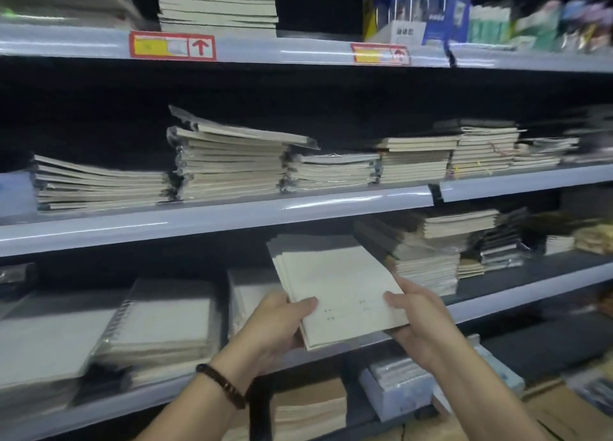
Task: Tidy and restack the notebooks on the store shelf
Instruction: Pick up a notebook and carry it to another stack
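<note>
A small bundle of pale, cream-covered notebooks (335,284) is held flat in front of the lower shelf (497,304). My left hand (275,324) grips its near left corner, thumb on top. My right hand (418,314) grips its near right corner, thumb on the cover and fingers underneath. A dark bead bracelet sits on my left wrist. The bundle's far end reaches into the gap between a wrapped white stack (248,291) and a leaning stack (414,261) to the right.
The middle shelf (212,215) carries several uneven notebook stacks (229,162), the top ones skewed. Spiral-bound pads (166,321) lie at lower left. Boxed goods (428,9) stand on the top shelf. More packs (398,384) sit below on the bottom level.
</note>
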The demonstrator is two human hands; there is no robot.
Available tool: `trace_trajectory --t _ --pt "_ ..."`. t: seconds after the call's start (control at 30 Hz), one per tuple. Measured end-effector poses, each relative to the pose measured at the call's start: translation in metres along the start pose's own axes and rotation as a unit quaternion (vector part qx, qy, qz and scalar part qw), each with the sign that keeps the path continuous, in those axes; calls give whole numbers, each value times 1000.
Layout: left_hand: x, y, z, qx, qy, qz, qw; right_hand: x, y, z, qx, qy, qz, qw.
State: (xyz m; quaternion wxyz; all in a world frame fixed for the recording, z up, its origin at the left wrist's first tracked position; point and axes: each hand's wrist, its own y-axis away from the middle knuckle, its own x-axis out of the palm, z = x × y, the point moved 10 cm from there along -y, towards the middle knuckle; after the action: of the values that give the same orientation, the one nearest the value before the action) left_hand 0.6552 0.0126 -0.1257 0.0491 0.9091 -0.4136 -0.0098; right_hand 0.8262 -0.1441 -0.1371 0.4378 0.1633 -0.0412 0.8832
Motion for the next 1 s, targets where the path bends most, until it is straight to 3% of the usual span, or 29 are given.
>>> trace_trajectory --t 0.27,0.33,0.43,0.5,0.57,0.7,0.83,1.0 --pt "16 -88 -10 30 -81 -51 995 -23 -87 9 19 25 -20 999" --pt "14 -104 -16 52 -147 -74 985 -24 -103 11 20 59 -27 998" --pt "14 -109 -30 66 -372 -110 919 -23 -113 5 46 149 -35 987" --pt "22 -109 -32 59 -455 -100 883 -24 -115 -5 82 212 -28 973" --pt "25 -113 -29 57 -440 -82 892 -30 -119 -7 94 237 -34 966" --pt "25 -110 -24 28 -313 -29 949 -36 -122 -5 93 180 -27 979" --pt "32 -101 -25 12 -280 1 960 -41 -111 10 54 153 -34 986" --pt "40 -93 -45 62 -394 -19 917 -58 -109 24 11 334 -26 942"
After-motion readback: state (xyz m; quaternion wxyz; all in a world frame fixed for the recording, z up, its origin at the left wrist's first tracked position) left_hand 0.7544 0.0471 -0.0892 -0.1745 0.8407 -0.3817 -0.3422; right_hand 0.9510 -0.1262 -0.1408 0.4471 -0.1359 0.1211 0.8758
